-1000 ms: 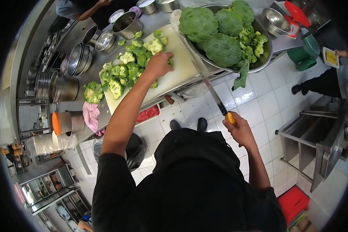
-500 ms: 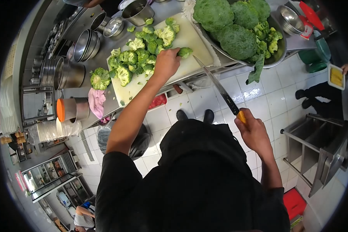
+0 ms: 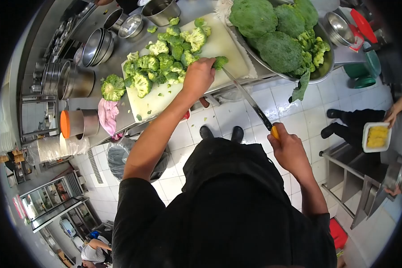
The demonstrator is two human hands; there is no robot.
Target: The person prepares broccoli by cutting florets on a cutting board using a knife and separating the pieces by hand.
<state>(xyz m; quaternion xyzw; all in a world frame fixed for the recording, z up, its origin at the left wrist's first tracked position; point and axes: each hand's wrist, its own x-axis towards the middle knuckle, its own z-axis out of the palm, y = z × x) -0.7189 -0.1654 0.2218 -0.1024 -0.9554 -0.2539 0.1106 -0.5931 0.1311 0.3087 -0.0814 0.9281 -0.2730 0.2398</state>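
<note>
Florets (image 3: 140, 82) are crowding the cutting board (image 3: 234, 49) from its left edge to its middle, with loose crumbs lying by the near left corner; a brush of the forearm could be sending some over the near edge. Right of the pile, the left hand (image 3: 199, 77) is bunching its fingers, hardly a gap between them, around a broccoli piece (image 3: 220, 62) that is lying toward the board's right edge. The knife (image 3: 250, 100) is slanting across the near edge, its tip just beside the piece; I cannot tell whether they are touching. A rolling piece or a slipping blade could be nicking those fingers. The right hand (image 3: 288, 147) is wrapping its fingers fully around the yellow handle, beyond the counter, so a small wrist turn could be swinging the tip. A leaf (image 3: 301, 85) is drooping over the near rim of the steel basin (image 3: 319, 81), where a passing arm could be snagging it.

On the steel counter (image 3: 123, 117), a pink cloth (image 3: 108, 115) and a trimmed broccoli head (image 3: 113, 87) are sitting beside the board's left edge. Below, tiles are covering the floor (image 3: 232, 111); far right, another person is carrying a white tray (image 3: 376, 149).
</note>
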